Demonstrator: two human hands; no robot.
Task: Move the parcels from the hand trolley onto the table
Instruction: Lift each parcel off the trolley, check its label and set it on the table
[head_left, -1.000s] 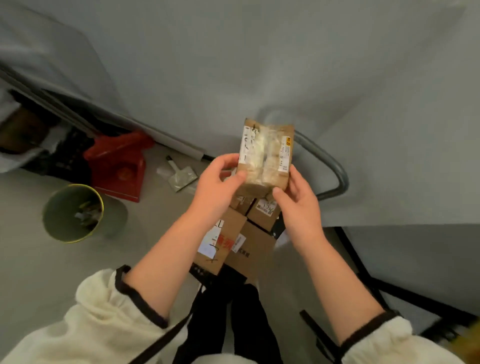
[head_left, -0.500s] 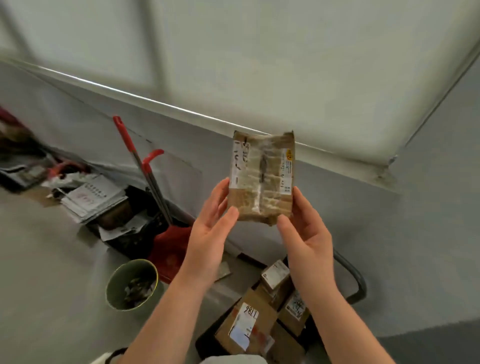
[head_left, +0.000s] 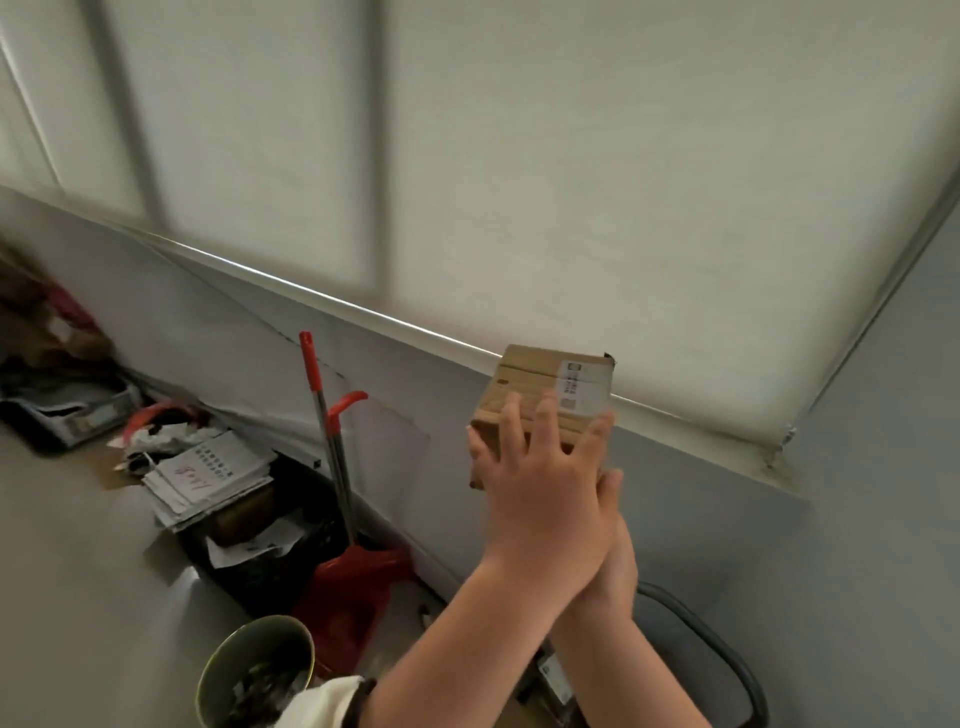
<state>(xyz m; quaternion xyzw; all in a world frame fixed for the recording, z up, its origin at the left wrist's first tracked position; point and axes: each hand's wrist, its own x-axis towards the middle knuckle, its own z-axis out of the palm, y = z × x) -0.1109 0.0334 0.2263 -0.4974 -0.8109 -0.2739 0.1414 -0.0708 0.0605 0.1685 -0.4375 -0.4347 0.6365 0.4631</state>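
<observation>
A pale window blind fills the upper part of the view, with a grey wall below it and a grey floor at the left; against the wall lie a black crate heaped with papers, a red dustpan with a red-tipped broom handle standing in it, and a green bin nearer the camera. At the lower right curves the grey handle of the hand trolley; a labelled box shows just beside it, partly hidden by the forearms. The parcel (brown card, a white label on its upper face) is raised in the air before the bottom of the blind, tilted, well above the trolley. The left hand holds it from the near side, fingers spread over its front edge, thumb at its left side; the right hand sits behind and under the left, its fingers hidden, so I cannot tell how it grips. No tabletop is in view.
</observation>
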